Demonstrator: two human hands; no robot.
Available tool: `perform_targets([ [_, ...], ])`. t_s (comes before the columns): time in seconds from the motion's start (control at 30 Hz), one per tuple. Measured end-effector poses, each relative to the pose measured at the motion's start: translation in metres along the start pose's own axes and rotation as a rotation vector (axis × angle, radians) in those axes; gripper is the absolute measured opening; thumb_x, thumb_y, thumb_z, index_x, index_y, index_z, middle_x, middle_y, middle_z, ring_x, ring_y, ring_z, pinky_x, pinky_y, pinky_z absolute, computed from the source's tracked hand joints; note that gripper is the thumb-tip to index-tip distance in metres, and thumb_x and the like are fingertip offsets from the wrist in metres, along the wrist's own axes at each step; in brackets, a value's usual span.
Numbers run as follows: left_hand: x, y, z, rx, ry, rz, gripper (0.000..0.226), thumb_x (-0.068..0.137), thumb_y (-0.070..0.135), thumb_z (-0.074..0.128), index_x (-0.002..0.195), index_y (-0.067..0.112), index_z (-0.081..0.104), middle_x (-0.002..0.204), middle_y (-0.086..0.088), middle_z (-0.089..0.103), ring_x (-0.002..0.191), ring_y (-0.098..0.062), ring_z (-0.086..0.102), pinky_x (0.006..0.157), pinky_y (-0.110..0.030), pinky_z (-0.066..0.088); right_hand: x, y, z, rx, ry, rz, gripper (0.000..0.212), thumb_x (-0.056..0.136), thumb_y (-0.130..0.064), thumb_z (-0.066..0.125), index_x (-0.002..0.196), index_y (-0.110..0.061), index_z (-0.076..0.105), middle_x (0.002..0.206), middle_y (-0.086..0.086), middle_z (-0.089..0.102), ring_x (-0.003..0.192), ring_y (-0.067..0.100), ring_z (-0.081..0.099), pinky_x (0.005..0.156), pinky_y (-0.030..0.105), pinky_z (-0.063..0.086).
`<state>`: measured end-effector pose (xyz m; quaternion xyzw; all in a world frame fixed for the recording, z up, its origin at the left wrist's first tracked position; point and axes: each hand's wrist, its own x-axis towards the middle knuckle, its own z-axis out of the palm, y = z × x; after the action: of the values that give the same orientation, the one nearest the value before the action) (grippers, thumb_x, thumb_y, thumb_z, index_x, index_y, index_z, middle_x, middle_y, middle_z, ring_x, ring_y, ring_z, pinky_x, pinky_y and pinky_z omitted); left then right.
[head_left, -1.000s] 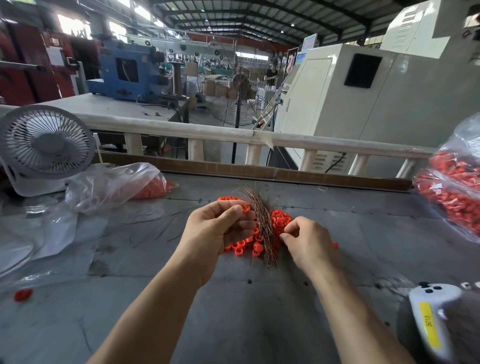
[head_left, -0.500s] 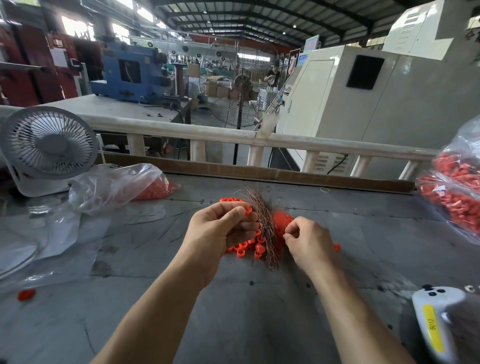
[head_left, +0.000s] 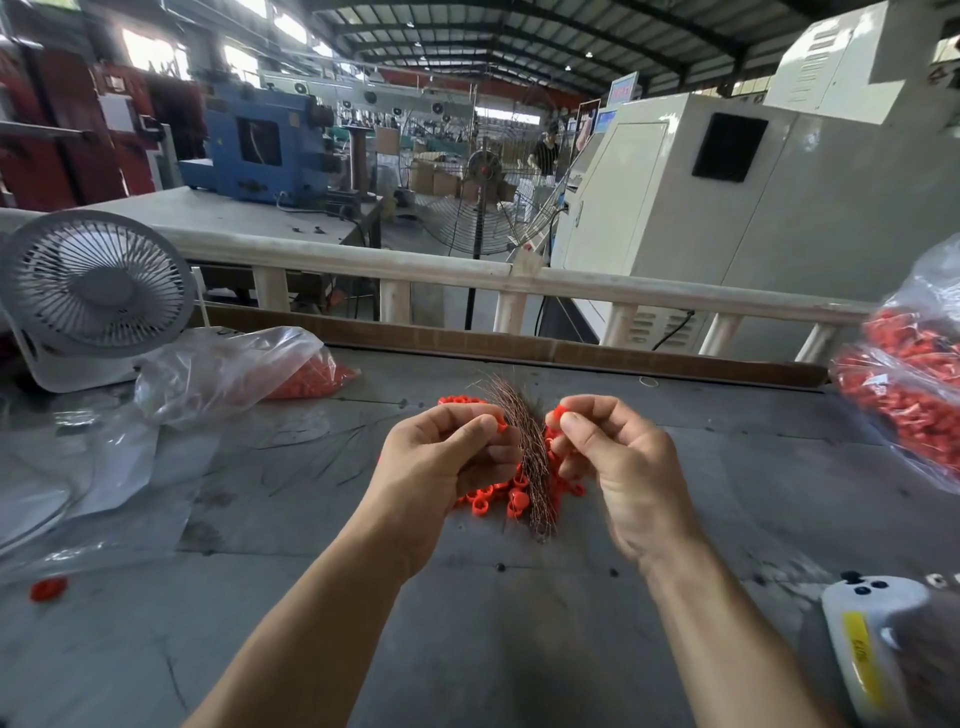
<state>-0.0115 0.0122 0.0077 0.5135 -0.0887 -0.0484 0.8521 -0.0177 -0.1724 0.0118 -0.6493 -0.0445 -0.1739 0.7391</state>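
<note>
Mid-bench, above a pile of orange rings, both hands are up close together. Left grip is curled tight, thumb pressing a small orange ring against the fingers. Right grip pinches a second orange ring at thumb and forefinger tips. Copper wire bundle lies on the pile between the two hands, fanned out at the far end. Grey bench. Clear bag of orange parts is at left beside a white fan. Another bag is at the right edge, and a white controller is near right.
</note>
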Motion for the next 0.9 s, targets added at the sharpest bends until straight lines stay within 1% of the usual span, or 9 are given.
perform_targets([
  [0.07, -0.001, 0.0, 0.002, 0.001, -0.011, 0.006, 0.015, 0.097, 0.005, 0.064, 0.108, -0.004, 0.07, 0.095, -0.022, 0.075, 0.079, -0.026, 0.071, 0.074, -0.034, 0.062, -0.004, -0.005, 0.006, 0.053, -0.065, -0.015, 0.012, 0.085, -0.012, 0.071, 0.091, -0.019, 0.078, 0.096, 0.012, 0.078, 0.074, 0.013, 0.068, 0.058, 0.021, 0.053],
  [0.2, -0.003, 0.0, 0.005, 0.01, -0.032, 0.018, 0.016, 0.097, 0.005, 0.063, 0.108, -0.003, 0.071, 0.095, -0.022, 0.074, 0.079, -0.025, 0.071, 0.074, -0.032, 0.061, -0.009, -0.005, 0.013, -0.054, -0.137, -0.053, 0.02, 0.092, -0.005, 0.072, 0.091, -0.024, 0.079, 0.098, 0.009, 0.078, 0.086, 0.013, 0.072, 0.072, 0.02, 0.054],
  [0.33, -0.004, 0.0, 0.004, 0.039, -0.031, 0.032, 0.014, 0.097, 0.005, 0.063, 0.107, -0.001, 0.072, 0.091, -0.02, 0.074, 0.081, -0.026, 0.072, 0.076, -0.034, 0.061, -0.013, -0.007, 0.015, -0.105, -0.189, -0.064, 0.009, 0.087, -0.018, 0.074, 0.093, -0.024, 0.078, 0.097, 0.009, 0.079, 0.096, 0.024, 0.076, 0.084, 0.028, 0.059],
  [0.43, -0.004, 0.0, 0.005, 0.1, -0.026, 0.059, 0.013, 0.098, 0.005, 0.063, 0.105, 0.001, 0.073, 0.088, -0.018, 0.076, 0.082, -0.026, 0.075, 0.076, -0.034, 0.062, -0.014, -0.009, 0.015, -0.248, -0.16, -0.097, 0.009, 0.085, -0.03, 0.076, 0.093, -0.028, 0.077, 0.093, 0.002, 0.079, 0.091, 0.019, 0.076, 0.083, 0.031, 0.06],
  [0.5, -0.005, 0.0, 0.006, 0.135, -0.025, 0.08, 0.012, 0.098, 0.004, 0.063, 0.104, 0.001, 0.073, 0.087, -0.018, 0.077, 0.081, -0.026, 0.076, 0.075, -0.033, 0.063, -0.014, -0.009, 0.015, -0.32, -0.135, -0.136, 0.006, 0.086, -0.033, 0.078, 0.091, -0.03, 0.076, 0.088, -0.001, 0.078, 0.086, 0.016, 0.075, 0.08, 0.031, 0.06],
  [0.53, -0.005, 0.0, 0.007, 0.154, -0.023, 0.093, 0.012, 0.098, 0.004, 0.063, 0.104, 0.001, 0.073, 0.087, -0.018, 0.077, 0.081, -0.026, 0.076, 0.075, -0.032, 0.063, -0.014, -0.009, 0.015, -0.343, -0.127, -0.156, 0.004, 0.087, -0.031, 0.078, 0.09, -0.031, 0.076, 0.086, -0.003, 0.078, 0.083, 0.013, 0.075, 0.077, 0.027, 0.059],
  [0.63, -0.006, 0.0, 0.008, 0.222, -0.025, 0.147, 0.011, 0.097, 0.001, 0.063, 0.104, 0.0, 0.072, 0.086, -0.017, 0.077, 0.08, -0.026, 0.076, 0.074, -0.03, 0.062, -0.013, -0.009, 0.014, -0.387, -0.129, -0.173, 0.011, 0.089, -0.023, 0.079, 0.087, -0.032, 0.075, 0.081, -0.007, 0.077, 0.075, 0.006, 0.072, 0.069, 0.016, 0.054],
  [0.73, -0.006, -0.001, 0.01, 0.286, -0.023, 0.196, 0.012, 0.097, -0.002, 0.063, 0.104, 0.001, 0.072, 0.086, -0.017, 0.077, 0.081, -0.029, 0.076, 0.073, -0.028, 0.061, -0.013, -0.01, 0.014, -0.407, -0.108, -0.156, 0.015, 0.09, -0.018, 0.078, 0.086, -0.031, 0.075, 0.078, -0.006, 0.076, 0.07, 0.004, 0.069, 0.064, 0.015, 0.051],
  [0.9, -0.007, 0.001, 0.011, 0.187, -0.038, 0.158, 0.014, 0.098, 0.003, 0.062, 0.103, 0.006, 0.075, 0.09, -0.017, 0.077, 0.084, -0.028, 0.076, 0.074, -0.029, 0.061, -0.017, -0.018, 0.018, -0.417, -0.05, -0.274, 0.016, 0.091, -0.014, 0.076, 0.089, -0.03, 0.074, 0.083, -0.01, 0.075, 0.078, 0.005, 0.071, 0.071, 0.017, 0.054],
])
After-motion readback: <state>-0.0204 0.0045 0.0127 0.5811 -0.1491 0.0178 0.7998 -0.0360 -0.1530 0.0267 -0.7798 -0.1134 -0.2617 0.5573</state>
